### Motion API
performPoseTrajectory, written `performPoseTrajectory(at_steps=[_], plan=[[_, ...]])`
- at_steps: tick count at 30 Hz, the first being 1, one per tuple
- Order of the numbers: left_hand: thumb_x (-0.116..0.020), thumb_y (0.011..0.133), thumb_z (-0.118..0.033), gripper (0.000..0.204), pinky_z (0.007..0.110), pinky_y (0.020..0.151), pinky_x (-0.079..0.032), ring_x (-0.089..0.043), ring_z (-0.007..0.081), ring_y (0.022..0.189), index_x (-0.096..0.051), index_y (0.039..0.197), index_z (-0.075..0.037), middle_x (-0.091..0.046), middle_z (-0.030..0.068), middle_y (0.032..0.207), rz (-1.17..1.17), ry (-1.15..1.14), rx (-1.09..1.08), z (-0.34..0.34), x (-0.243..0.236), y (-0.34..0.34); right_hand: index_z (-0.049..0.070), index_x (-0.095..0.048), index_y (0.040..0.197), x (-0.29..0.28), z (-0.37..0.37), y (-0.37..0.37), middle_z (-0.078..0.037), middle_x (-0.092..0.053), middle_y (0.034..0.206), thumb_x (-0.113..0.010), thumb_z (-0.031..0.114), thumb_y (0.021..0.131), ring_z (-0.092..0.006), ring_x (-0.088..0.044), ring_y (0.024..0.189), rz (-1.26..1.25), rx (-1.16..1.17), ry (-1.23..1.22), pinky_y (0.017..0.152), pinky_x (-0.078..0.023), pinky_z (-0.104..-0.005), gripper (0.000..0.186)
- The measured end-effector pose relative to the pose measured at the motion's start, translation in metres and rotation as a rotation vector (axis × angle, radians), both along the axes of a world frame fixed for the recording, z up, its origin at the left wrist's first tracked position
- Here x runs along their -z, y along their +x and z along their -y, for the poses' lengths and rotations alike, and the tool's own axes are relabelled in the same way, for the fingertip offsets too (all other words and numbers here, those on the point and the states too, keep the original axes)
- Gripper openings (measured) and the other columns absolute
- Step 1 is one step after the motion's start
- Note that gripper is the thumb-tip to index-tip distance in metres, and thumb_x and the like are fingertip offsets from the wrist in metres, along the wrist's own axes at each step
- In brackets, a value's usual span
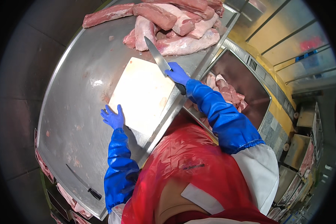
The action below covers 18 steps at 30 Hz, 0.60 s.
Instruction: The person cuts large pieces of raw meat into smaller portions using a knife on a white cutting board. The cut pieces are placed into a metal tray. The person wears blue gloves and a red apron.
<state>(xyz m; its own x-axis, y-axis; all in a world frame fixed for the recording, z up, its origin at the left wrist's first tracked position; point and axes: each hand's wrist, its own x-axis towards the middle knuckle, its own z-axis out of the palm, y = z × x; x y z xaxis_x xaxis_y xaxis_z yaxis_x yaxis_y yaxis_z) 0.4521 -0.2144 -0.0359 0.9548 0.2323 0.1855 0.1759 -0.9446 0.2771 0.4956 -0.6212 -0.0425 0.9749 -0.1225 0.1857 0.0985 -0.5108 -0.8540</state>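
Note:
My right hand (177, 73), in a blue glove, is closed round the black handle of a knife (156, 54). Its broad blade points away from me, over the far edge of a white cutting board (142, 87), toward a heap of long pink meat pieces (155, 16). My left hand (114, 117), gloved too, lies with fingers spread at the board's near left corner and holds nothing. The board's surface bears only faint stains.
Beneath both lies a steel table (74, 100) with raised edges. A second, thin knife (86, 184) rests near its left front corner. On my right, a metal bin (255, 87) holds cut meat pieces (227, 91). Several meat-filled trays (302, 149) stand farther right.

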Motion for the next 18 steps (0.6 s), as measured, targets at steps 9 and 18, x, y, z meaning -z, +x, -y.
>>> performPoseTrajectory(at_steps=[9,18], plan=[[-0.069,0.083,-0.022,0.044,0.048,0.096,-0.044,-0.052,0.0426,0.116,-0.058,0.121,-0.003,-0.05,0.0279,0.128,0.347,-0.302,-0.249,-0.003,-0.002,-0.18,-0.008,-0.056,0.119,0.044,-0.057,0.004,-0.023,-0.066,0.1,-0.066,0.018,0.08,-0.0337,-0.064,0.092,-0.07,-0.159,0.104,0.083,-0.049,-0.0446,0.048],[-0.066,0.086,-0.023,0.019,0.035,0.069,-0.053,-0.067,0.0233,0.073,-0.068,0.094,-0.006,-0.068,0.013,0.084,0.456,-0.457,-1.252,-0.08,0.081,-0.471,-0.009,-0.054,0.123,0.021,-0.111,-0.006,-0.015,-0.059,0.114,-0.055,0.013,0.093,-0.0229,-0.056,0.101,-0.224,-0.518,0.117,0.089,-0.045,-0.0347,0.036]])
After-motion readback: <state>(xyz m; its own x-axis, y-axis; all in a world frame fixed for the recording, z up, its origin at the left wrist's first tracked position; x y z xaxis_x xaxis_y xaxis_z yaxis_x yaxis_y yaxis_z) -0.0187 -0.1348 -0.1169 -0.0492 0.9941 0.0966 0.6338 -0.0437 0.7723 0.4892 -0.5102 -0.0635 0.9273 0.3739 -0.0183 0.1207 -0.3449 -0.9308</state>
